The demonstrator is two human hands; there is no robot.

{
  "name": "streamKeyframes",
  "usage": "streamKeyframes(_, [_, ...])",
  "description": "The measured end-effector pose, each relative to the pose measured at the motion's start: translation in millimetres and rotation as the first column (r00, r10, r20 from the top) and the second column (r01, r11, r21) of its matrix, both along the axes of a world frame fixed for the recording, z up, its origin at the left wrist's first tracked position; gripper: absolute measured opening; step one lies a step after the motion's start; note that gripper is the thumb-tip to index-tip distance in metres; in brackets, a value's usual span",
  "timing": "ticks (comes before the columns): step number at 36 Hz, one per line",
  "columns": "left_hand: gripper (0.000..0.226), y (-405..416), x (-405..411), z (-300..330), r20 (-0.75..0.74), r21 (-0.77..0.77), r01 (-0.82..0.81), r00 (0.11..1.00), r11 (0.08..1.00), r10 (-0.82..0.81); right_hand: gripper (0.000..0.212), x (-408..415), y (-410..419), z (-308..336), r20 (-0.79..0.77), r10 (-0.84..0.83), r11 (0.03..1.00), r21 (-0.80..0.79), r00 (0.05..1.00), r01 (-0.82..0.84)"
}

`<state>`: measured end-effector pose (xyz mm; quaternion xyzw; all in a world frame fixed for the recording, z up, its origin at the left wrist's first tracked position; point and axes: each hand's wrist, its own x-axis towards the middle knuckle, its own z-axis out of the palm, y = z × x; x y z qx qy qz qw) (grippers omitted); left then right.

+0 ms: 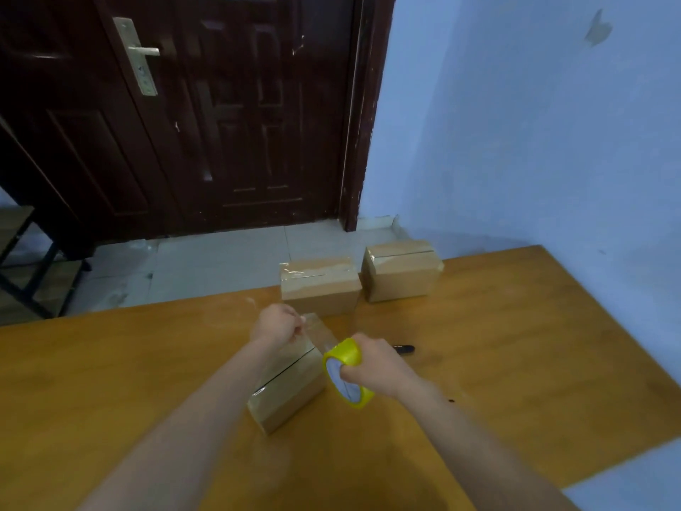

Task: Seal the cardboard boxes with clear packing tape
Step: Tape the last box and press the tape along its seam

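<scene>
A small cardboard box [291, 389] lies on the wooden table [516, 344] in front of me, its top seam showing as a dark slit. My right hand [372, 366] grips a yellow-looking roll of clear tape [346, 374] just right of the box. My left hand [278, 324] pinches the free end of the tape strip [320, 331], stretched from the roll over the box's far end. Two more boxes stand at the table's far edge, one in the middle [318, 289] with tape across its top and one to the right [401, 271].
A black pen-like tool [403, 349] lies on the table just behind my right hand. A dark wooden door [221, 116] and tiled floor lie beyond the table. A blue wall [534, 123] runs along the right. A dark-framed bench [22, 260] stands at far left.
</scene>
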<state>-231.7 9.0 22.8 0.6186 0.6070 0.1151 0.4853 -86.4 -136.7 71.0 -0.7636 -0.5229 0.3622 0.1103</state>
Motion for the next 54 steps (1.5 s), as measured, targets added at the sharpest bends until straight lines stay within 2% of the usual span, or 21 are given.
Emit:
streamKeyframes(6, [0.024, -6.1, 6.4, -4.0, -0.107, 0.036, 0.021, 0.994, 0.999, -0.017, 0.035, -6.6, 4.1, -0.9, 0.035, -0.010, 0.999, -0.047, 0.999, 0.012])
streamKeyframes(9, [0.015, -1.3, 7.1, 2.4, -0.206, 0.074, 0.003, 0.979, 0.997, 0.012, 0.034, -11.6, 2.9, -1.0, 0.172, 0.097, 0.994, -0.069, 0.980, -0.086])
streamKeyframes(11, [0.014, 4.4, 6.3, 4.9, -0.244, 0.075, 0.040, 0.970, 0.996, -0.021, 0.037, -12.6, 1.6, -3.9, 0.220, 0.092, 0.995, -0.054, 0.971, -0.083])
streamKeyframes(16, [0.015, 14.5, -0.5, 1.2, -0.251, 0.068, 0.106, 0.964, 0.992, -0.086, 0.033, -11.4, 7.7, -10.8, 0.226, 0.091, 0.995, -0.064, 0.970, -0.078])
streamKeyframes(19, [0.012, 11.7, -3.1, -9.6, -0.274, 0.085, 0.092, 0.960, 0.992, -0.065, 0.031, -14.9, 11.9, -14.1, 0.256, 0.171, 0.982, -0.123, 0.951, -0.143])
streamKeyframes(22, [0.017, 5.8, -4.1, -18.2, -0.318, 0.114, 0.071, 0.948, 0.991, -0.031, 0.039, -14.5, 17.9, -16.1, 0.253, 0.196, 0.974, -0.164, 0.947, -0.158])
streamKeyframes(24, [0.019, 3.7, -3.8, -19.8, -0.335, 0.121, 0.060, 0.942, 0.991, -0.016, 0.032, -13.4, 21.3, -18.0, 0.240, 0.203, 0.969, -0.187, 0.949, -0.160])
streamKeyframes(34, [0.017, 7.5, 1.9, -31.5, -0.329, 0.072, 0.013, 0.944, 0.997, 0.011, 0.028, -11.6, 31.8, -30.7, 0.212, 0.214, 0.959, -0.231, 0.954, -0.164])
streamKeyframes(44, [0.014, -1.6, 5.3, -52.0, -0.168, 0.007, -0.143, 0.976, 0.990, 0.142, 0.048, -9.9, 31.8, -50.3, 0.274, 0.227, 0.963, -0.206, 0.934, -0.174])
streamKeyframes(48, [0.017, -1.3, 4.9, -55.5, -0.157, -0.038, -0.147, 0.978, 0.988, 0.140, 0.059, -11.2, 30.8, -55.6, 0.281, 0.223, 0.965, -0.197, 0.933, -0.171])
streamKeyframes(54, [0.018, -0.7, 5.8, -56.1, -0.193, -0.119, -0.142, 0.974, 0.983, 0.118, 0.055, -12.2, 27.7, -58.2, 0.274, 0.206, 0.972, -0.168, 0.940, -0.164])
